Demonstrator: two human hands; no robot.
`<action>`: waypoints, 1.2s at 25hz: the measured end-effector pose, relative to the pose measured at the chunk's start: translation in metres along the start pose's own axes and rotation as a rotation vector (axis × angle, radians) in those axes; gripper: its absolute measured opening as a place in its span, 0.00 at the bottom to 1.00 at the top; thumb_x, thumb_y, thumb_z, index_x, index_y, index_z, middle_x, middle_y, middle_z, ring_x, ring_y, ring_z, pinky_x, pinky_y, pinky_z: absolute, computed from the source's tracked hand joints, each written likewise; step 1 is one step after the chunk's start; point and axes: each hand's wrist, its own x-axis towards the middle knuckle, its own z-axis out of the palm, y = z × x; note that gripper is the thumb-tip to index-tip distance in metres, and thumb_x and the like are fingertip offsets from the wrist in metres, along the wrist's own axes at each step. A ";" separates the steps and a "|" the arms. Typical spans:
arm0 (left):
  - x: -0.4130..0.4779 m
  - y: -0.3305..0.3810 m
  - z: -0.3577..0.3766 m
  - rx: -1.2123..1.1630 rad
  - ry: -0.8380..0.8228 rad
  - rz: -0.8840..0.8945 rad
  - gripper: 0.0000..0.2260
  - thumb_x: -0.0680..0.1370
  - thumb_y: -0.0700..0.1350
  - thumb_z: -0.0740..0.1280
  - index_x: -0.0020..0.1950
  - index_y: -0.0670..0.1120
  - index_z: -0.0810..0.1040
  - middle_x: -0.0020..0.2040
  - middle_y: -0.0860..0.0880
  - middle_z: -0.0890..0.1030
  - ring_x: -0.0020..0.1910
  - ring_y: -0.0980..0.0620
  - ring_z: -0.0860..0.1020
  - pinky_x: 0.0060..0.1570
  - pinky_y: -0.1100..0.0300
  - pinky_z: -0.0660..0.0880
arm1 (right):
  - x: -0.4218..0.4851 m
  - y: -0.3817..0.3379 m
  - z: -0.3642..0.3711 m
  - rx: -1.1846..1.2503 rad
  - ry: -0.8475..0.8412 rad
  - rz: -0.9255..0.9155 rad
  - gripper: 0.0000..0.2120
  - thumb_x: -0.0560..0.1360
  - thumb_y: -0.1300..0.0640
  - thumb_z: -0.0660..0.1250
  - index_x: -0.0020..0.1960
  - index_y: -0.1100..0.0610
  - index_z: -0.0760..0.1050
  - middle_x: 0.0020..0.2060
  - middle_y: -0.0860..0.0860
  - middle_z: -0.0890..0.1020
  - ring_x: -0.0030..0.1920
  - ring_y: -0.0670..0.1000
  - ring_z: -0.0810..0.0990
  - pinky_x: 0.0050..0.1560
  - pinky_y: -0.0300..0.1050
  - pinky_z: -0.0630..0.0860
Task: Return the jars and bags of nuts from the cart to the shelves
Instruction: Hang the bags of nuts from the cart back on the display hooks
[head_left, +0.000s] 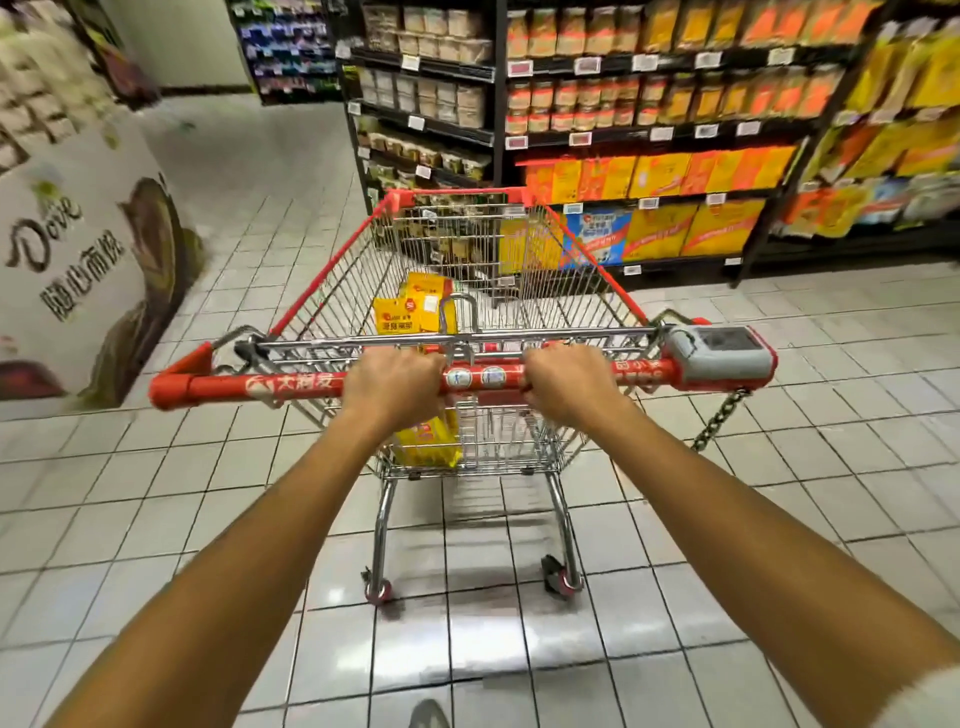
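A wire shopping cart (332, 270) with red trim stands in front of me on the tiled floor. Its red handle bar (291, 387) runs across the middle of the view. My left hand (392, 387) grips the bar left of centre. My right hand (569, 384) grips it right of centre. Inside the cart lie several yellow bags of nuts (415, 309), one more yellow bag (428, 441) showing below the bar. Shelves (649, 140) stocked with orange and yellow packs and jars stand ahead to the right.
A white promotional display stand (88, 249) is on the left. A grey coin-lock box (719, 356) with a chain sits at the handle's right end. An aisle of tiled floor (249, 171) opens ahead on the left, between the stand and the shelves.
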 end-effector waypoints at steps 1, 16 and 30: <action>-0.007 0.011 -0.004 0.002 0.004 0.009 0.15 0.76 0.60 0.61 0.50 0.49 0.75 0.29 0.53 0.70 0.31 0.48 0.73 0.30 0.61 0.66 | -0.015 0.003 0.000 0.006 -0.002 -0.002 0.11 0.76 0.49 0.64 0.49 0.58 0.73 0.31 0.48 0.70 0.38 0.54 0.76 0.43 0.48 0.77; -0.021 0.122 -0.042 -0.023 0.098 0.176 0.14 0.75 0.59 0.62 0.47 0.50 0.77 0.28 0.55 0.70 0.28 0.51 0.68 0.32 0.61 0.64 | -0.140 0.070 -0.006 -0.068 0.009 0.146 0.07 0.75 0.52 0.63 0.46 0.56 0.72 0.25 0.46 0.63 0.30 0.52 0.72 0.31 0.44 0.69; 0.148 0.222 -0.058 -0.080 0.053 0.302 0.16 0.74 0.61 0.63 0.46 0.49 0.77 0.32 0.50 0.77 0.33 0.45 0.77 0.32 0.59 0.65 | -0.101 0.241 0.007 -0.123 -0.023 0.317 0.08 0.74 0.51 0.65 0.46 0.57 0.72 0.25 0.46 0.65 0.28 0.50 0.70 0.29 0.42 0.68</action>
